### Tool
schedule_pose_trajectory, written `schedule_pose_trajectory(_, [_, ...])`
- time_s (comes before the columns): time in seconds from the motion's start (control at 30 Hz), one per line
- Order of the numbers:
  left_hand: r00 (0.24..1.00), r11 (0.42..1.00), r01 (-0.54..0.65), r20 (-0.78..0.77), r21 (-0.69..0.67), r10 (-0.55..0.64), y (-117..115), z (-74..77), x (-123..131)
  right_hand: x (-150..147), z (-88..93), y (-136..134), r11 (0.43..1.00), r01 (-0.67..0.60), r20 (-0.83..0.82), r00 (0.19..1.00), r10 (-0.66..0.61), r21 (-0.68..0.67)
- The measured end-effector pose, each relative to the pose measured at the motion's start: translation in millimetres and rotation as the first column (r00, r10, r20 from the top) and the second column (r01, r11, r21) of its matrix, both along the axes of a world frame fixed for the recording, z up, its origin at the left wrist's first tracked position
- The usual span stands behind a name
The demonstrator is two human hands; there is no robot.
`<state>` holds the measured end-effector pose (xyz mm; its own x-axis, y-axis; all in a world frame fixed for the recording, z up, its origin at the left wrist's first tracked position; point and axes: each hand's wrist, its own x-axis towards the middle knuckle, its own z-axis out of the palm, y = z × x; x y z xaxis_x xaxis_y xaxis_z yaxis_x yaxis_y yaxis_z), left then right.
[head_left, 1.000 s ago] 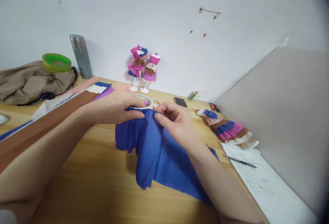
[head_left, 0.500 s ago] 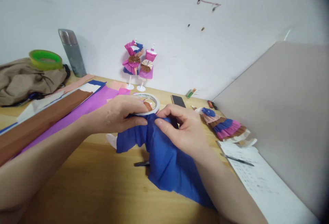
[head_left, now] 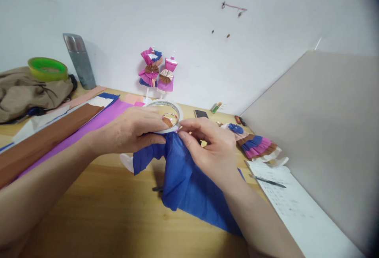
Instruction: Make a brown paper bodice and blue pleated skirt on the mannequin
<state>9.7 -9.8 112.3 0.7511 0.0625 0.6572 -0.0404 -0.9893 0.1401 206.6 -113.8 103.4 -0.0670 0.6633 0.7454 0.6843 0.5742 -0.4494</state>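
Observation:
A long strip of blue crepe paper [head_left: 192, 189] hangs in folds between my hands over the wooden table. My left hand [head_left: 127, 129] grips its gathered top edge between thumb and fingers. Close beside it, my right hand [head_left: 211, 147] has thumb and forefinger pinched at the same gathered edge. A roll of white tape [head_left: 179, 113] is right behind the fingertips, partly covered by my left hand; I cannot tell whether it is held or resting. A white piece [head_left: 126, 162] shows at the strip's left end. The tip of a dark object [head_left: 157, 189] pokes out from under the paper.
Brown crepe paper [head_left: 59, 131] and purple sheets [head_left: 114, 111] lie left. Two small dress forms [head_left: 151, 70] stand at the wall near a bottle [head_left: 81, 62]. A green tape roll [head_left: 49, 74] sits on cloth. Right are a phone [head_left: 201, 113], a paper dress [head_left: 257, 145] and a notebook [head_left: 281, 195].
The blue crepe paper's folds have shifted and spread a little beneath my right hand. More of the tape roll shows behind my fingers. The whole view has turned slightly right.

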Motion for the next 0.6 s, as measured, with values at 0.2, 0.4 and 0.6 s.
schedule_pose_trajectory(0.2, [0.997,0.996,0.070,-0.013,0.046,-0.070,0.9,2.6,0.2,0.9,3.2,-0.5,0.997,0.051,0.117,0.991,-0.057,0.053])
schedule_pose_trajectory(0.4, [0.998,0.997,0.063,-0.025,0.038,-0.062,0.2,1.9,0.0,3.7,0.6,3.3,0.999,0.014,0.189,0.982,-0.023,0.048])
schedule_pose_trajectory(0.6, [1.000,1.000,0.012,-0.008,0.028,-0.011,3.6,-0.7,-0.9,4.5,-0.1,3.8,1.000,-0.001,0.204,0.979,0.005,-0.021])
